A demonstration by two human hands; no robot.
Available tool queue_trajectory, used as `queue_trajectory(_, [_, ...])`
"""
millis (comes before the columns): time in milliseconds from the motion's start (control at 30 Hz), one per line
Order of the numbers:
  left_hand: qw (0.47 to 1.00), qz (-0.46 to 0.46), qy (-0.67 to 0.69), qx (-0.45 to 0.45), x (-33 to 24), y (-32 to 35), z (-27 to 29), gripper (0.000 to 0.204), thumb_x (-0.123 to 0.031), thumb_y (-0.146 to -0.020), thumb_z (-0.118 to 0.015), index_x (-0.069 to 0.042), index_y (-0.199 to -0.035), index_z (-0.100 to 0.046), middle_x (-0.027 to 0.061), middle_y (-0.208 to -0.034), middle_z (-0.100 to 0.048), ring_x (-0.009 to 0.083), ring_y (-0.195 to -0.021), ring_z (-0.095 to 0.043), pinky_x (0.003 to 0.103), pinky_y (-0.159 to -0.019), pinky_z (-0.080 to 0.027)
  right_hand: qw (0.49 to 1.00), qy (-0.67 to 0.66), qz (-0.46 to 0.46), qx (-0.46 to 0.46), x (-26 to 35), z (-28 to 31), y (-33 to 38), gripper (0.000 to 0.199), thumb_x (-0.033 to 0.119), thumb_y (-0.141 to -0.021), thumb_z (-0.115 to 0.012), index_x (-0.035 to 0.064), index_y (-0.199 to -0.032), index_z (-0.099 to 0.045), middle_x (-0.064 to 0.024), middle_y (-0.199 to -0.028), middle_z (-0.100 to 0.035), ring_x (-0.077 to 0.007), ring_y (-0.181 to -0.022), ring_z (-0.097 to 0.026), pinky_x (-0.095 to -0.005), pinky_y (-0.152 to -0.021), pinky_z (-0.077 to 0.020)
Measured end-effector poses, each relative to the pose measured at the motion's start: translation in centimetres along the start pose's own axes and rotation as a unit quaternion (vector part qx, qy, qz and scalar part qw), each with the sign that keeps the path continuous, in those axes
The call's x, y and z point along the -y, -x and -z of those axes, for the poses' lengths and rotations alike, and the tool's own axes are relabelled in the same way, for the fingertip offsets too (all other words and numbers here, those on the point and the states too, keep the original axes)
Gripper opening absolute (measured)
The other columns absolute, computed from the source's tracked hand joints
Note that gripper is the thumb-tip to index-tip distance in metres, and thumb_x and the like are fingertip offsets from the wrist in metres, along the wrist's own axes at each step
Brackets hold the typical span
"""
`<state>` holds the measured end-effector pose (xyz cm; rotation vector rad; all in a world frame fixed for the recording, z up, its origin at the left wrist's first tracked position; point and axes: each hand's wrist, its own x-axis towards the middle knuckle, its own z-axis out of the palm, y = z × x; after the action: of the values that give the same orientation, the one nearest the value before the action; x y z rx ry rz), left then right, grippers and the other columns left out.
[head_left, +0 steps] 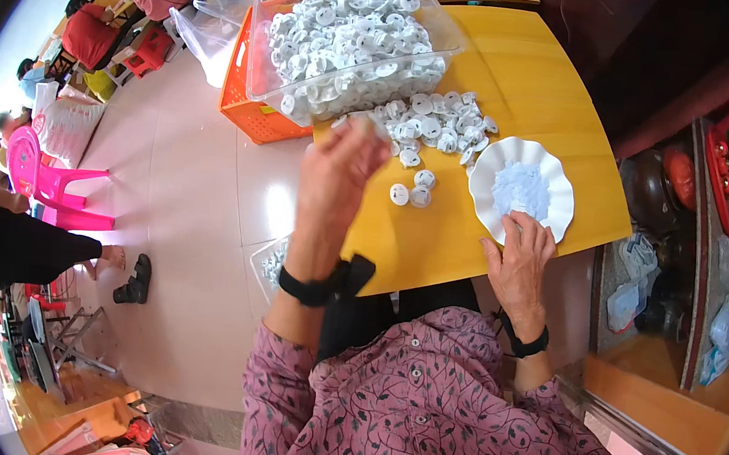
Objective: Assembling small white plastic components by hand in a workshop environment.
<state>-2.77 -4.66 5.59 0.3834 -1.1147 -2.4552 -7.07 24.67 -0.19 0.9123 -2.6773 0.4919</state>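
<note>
My left hand point(343, 164) is raised over the table's left edge, beside a pile of small round white plastic parts point(434, 126). Its fingers are curled together and blurred; a pale bit shows at the tips, too smeared to name. My right hand point(521, 261) rests at the near rim of a scalloped white plate point(561, 174). Its fingertips reach into the pale bluish-white powder point(517, 187) there, with the thumb spread apart outside the rim. Between the hands, several single white parts point(422, 178) lie on the yellow table point(568, 98).
A clear plastic bin point(262, 63) heaped with white parts stands at the table's far left, by an orange crate point(255, 121). Below my left forearm sits a small clear tray point(263, 261). Shelves point(690, 247) stand right. Other people and a pink chair point(51, 178) are at left.
</note>
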Motion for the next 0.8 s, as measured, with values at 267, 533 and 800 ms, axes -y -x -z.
queue_trajectory(267, [0.983,-0.174,-0.009,-0.067,-4.9,-7.1,-0.7,0.041,-0.004,-0.093,-0.069,0.015,-0.125,-0.050,0.0197,-0.118,-0.059,0.0361,-0.112,-0.064,0.040,-0.102,-0.054,0.992,-0.110,-0.040,-0.039,-0.2,0.5,0.1,0.048,0.013,-0.080,-0.075,-0.0008,-0.122,-0.057,-0.0137,-0.127,-0.053,-0.0357,-0.120,-0.048,-0.0548,-0.109,-0.0279])
queue_trajectory(533, [0.998,-0.036,-0.042,-0.041,-0.6,0.5,1.2,0.028,-0.002,-0.093,-0.068,0.010,-0.118,-0.060,0.0142,-0.109,-0.065,0.0263,-0.098,-0.068,0.033,-0.090,-0.055,0.995,-0.090,-0.025,-0.031,-0.7,0.4,0.4,0.048,0.010,-0.079,-0.076,-0.0011,-0.121,-0.057,-0.0138,-0.126,-0.053,-0.0362,-0.118,-0.049,-0.0555,-0.108,-0.0294])
queue_trajectory(800, [0.983,0.100,-0.115,-0.103,5.4,7.8,1.3,0.023,-0.002,-0.094,-0.067,0.007,-0.115,-0.064,0.0120,-0.103,-0.069,0.0210,-0.088,-0.070,0.029,-0.078,-0.057,0.996,-0.072,-0.005,-0.045,-0.2,-0.3,0.2,0.036,0.006,-0.080,-0.074,0.0020,-0.114,-0.062,-0.0116,-0.123,-0.055,-0.0329,-0.116,-0.050,-0.0557,-0.107,-0.0309])
